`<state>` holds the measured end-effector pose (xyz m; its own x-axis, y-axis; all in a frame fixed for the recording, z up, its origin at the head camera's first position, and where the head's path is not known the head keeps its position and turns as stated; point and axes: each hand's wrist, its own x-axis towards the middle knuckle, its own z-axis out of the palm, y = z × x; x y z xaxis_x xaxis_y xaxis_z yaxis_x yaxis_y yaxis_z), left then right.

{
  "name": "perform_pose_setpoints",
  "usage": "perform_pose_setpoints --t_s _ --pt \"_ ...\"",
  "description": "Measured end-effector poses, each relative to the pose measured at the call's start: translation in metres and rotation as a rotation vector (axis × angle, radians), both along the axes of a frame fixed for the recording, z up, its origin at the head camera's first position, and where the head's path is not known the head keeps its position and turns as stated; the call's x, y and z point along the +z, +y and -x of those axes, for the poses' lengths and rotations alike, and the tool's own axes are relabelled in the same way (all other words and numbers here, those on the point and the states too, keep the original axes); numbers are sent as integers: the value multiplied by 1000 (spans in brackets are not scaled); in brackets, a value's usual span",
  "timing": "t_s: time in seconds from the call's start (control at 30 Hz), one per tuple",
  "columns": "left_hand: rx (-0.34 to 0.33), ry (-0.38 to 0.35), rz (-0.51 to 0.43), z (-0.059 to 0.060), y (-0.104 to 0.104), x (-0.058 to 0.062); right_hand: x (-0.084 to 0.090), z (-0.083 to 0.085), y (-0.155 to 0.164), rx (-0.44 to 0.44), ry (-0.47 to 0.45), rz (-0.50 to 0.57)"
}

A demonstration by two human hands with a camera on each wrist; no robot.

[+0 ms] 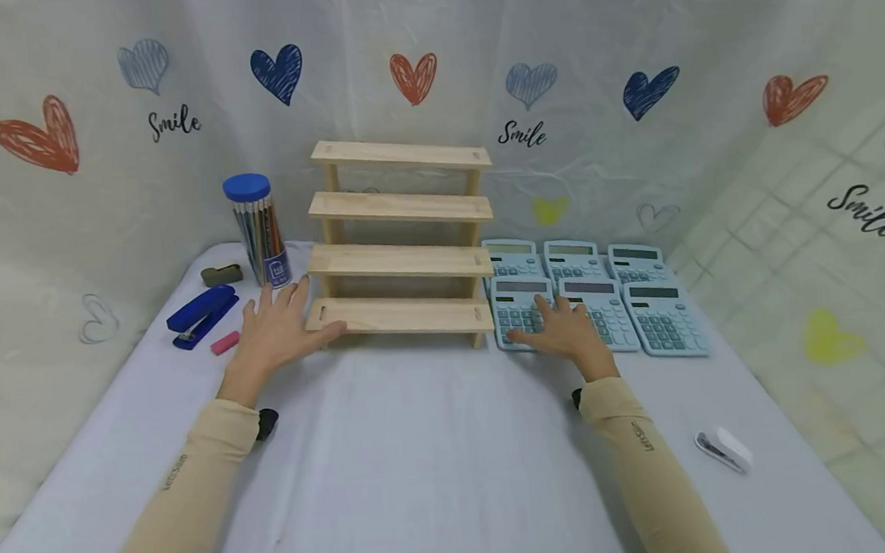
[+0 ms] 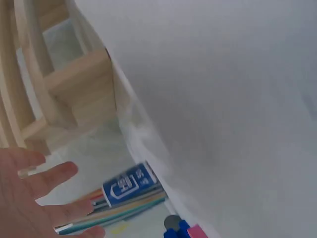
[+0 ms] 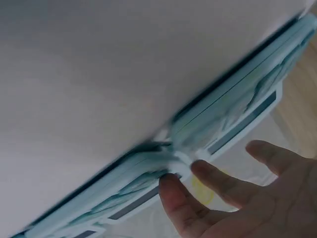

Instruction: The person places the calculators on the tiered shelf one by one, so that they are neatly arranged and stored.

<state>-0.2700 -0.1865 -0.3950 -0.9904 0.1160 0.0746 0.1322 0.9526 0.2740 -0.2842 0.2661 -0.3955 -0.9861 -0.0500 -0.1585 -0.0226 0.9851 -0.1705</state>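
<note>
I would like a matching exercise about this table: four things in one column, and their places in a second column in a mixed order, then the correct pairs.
Things:
1. stapler
2. pencil tube
3. wooden rack
4. front-left calculator

Places:
A. under the fingers of the right hand
B. at the middle back of the table, its bottom shelf touched by the left hand
C. at the far left, beside a pink eraser
D. upright, just left of the rack, with a blue cap

Pairs: 1-C, 2-D, 3-B, 4-A
</note>
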Motion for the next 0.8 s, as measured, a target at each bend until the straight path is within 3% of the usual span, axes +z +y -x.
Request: perform_pose_setpoints --t_s 0.27,0.5,0.67,0.8 --pt "-28 47 47 8 16 -8 -5 14 -26 -63 -58 -39" --pt "-27 13 55 5 16 -4 -6 12 -37 -134 -115 -85" --pt "-75 25 40 2 12 -4 2 -1 -34 -136 -178 -11" --pt "-103 29 23 1 10 -3 15 -13 -24 -104 -165 99"
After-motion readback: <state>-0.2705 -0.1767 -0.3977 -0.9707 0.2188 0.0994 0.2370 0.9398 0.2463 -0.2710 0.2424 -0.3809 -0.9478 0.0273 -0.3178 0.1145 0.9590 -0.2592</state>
